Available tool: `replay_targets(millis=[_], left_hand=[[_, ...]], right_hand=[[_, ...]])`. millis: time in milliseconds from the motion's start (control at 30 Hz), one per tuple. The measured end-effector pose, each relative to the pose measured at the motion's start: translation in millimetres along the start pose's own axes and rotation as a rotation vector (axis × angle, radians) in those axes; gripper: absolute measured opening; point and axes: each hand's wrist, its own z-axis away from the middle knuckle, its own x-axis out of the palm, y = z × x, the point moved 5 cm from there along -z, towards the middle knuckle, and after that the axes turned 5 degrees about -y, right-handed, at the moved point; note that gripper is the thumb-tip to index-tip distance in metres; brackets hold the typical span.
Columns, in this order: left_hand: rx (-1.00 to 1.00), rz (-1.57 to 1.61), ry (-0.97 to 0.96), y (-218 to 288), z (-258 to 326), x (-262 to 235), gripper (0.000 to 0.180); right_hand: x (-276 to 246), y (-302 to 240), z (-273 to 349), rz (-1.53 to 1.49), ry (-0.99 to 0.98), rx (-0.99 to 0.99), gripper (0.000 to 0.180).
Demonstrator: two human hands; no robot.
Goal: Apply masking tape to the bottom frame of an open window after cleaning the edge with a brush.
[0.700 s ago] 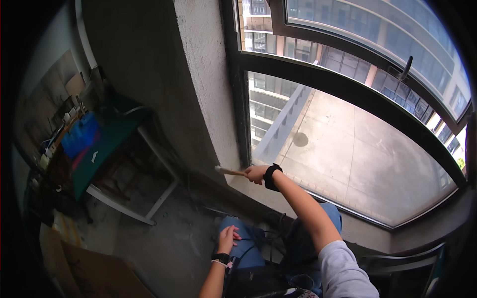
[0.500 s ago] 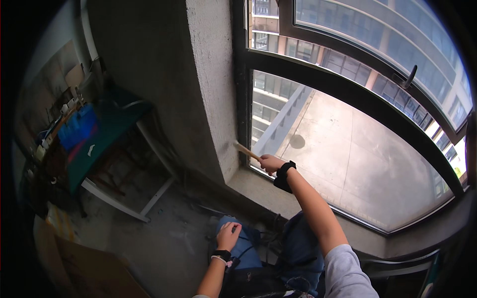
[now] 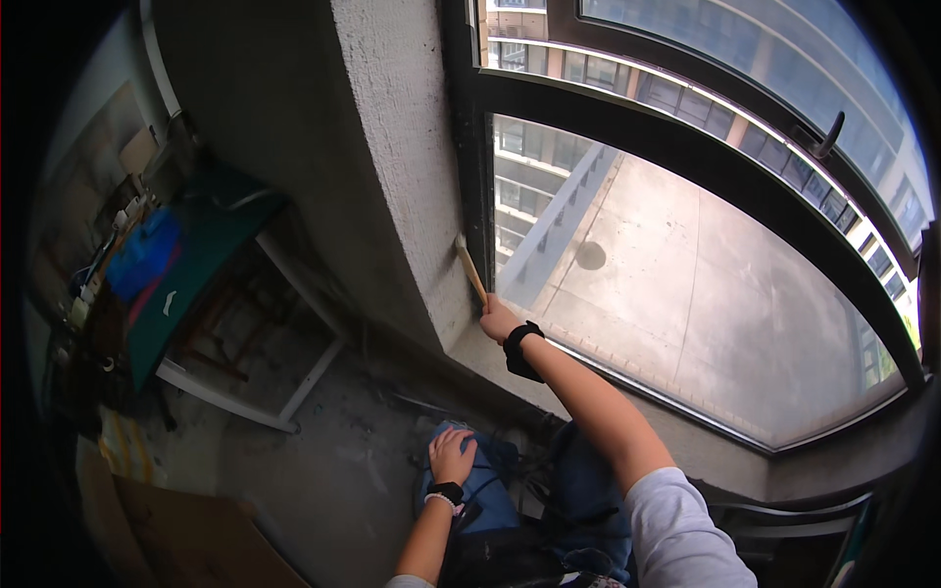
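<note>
We saw the right hand (image 3: 499, 322) with its fingers closed around the lower end of a slim wooden tool (image 3: 471, 276). The tool pointed up and slightly left from those fingers, its pale tip at the rough concrete wall (image 3: 402, 147), just beside the dark window frame (image 3: 470, 176); we could not tell whether the tip touched. Just below the fingers we saw the sill (image 3: 475, 355), and to their right the large window pane (image 3: 667, 284). Far up and right of them stood the window handle (image 3: 832, 134).

We saw the left hand (image 3: 451, 456) below and left of the right fingers, holding nothing, its fingers loosely extended on the blue jeans (image 3: 485, 495) at the knee. Well to the left of both sets of fingers we saw a green table (image 3: 201, 257) with a blue bag (image 3: 142, 257) on it. Below and left of the left fingers lay brown cardboard (image 3: 196, 529).
</note>
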Motion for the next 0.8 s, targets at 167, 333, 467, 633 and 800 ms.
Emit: replay_targets(millis=[167, 333, 467, 633, 800], left_hand=[[-0.044, -0.014, 0.033, -4, 0, -1, 0.013], [-0.082, -0.069, 0.094, -3, -3, -1, 0.012], [-0.071, -0.138, 0.043, -3, -5, 3, 0.013], [-0.133, -0.168, 0.020, -10, -1, 2, 0.015], [-0.095, -0.146, 0.048, 1, -7, 0, 0.015]], right_hand=[[34, -20, 34, -0.014, -0.236, 0.087, 0.029], [73, -32, 68, -0.101, -0.312, 0.041, 0.021], [90, -31, 78, -0.116, -0.393, 0.007, 0.025], [81, -69, 118, -0.106, -0.603, -0.056, 0.034], [70, -35, 76, 0.383, -0.512, -0.243, 0.033]])
